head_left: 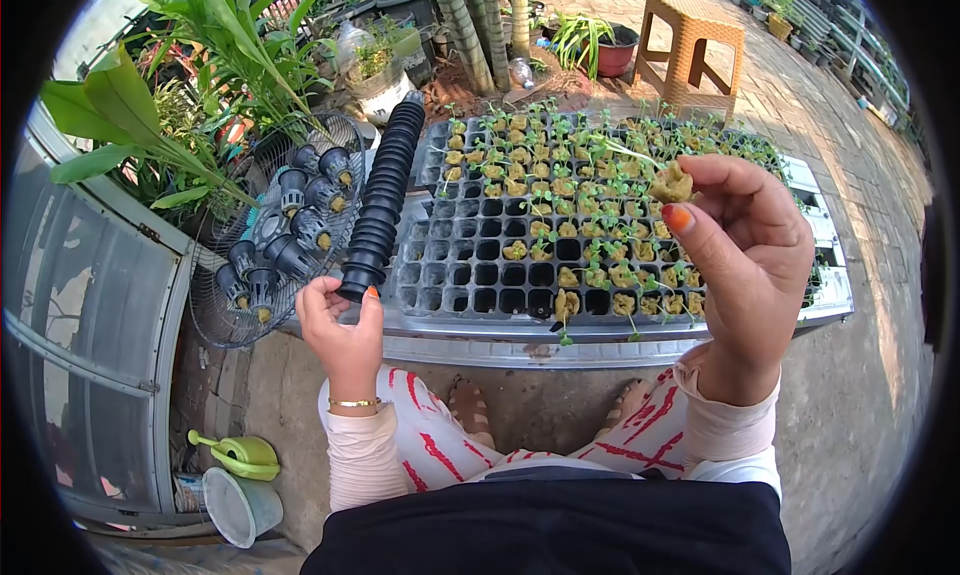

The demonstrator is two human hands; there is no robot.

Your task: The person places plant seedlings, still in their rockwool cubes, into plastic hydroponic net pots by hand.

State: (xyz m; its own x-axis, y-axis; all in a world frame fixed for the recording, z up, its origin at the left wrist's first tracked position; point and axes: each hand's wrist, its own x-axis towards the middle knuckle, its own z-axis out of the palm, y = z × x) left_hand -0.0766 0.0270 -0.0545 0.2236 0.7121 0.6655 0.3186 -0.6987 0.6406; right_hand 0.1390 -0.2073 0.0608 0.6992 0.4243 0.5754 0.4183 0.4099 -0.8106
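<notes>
Seedling plug [672, 185]: small tan sponge cube with rough edges, held above the right half of the tray, clear of the cells.
Right hand [745, 265]: raised, thumb and fingertips pinching the plug.
Cup stack [385, 200]: long black ribbed column lying along the tray's left edge.
Left hand [340, 330]: fingers clasped round the stack's near end, at the tray's near-left corner.
Tray [480, 325]: black cells; sprouted plugs fill the far rows.
Wire basket [215, 305]: left of the tray, holding loose cups.
Surroundings: paved yard; stool [690, 45] beyond the tray.

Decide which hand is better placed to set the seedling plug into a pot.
Right hand, probably: its fingers pinch the seedling plug above the tray; the left hand grips the net pot stack.
</notes>
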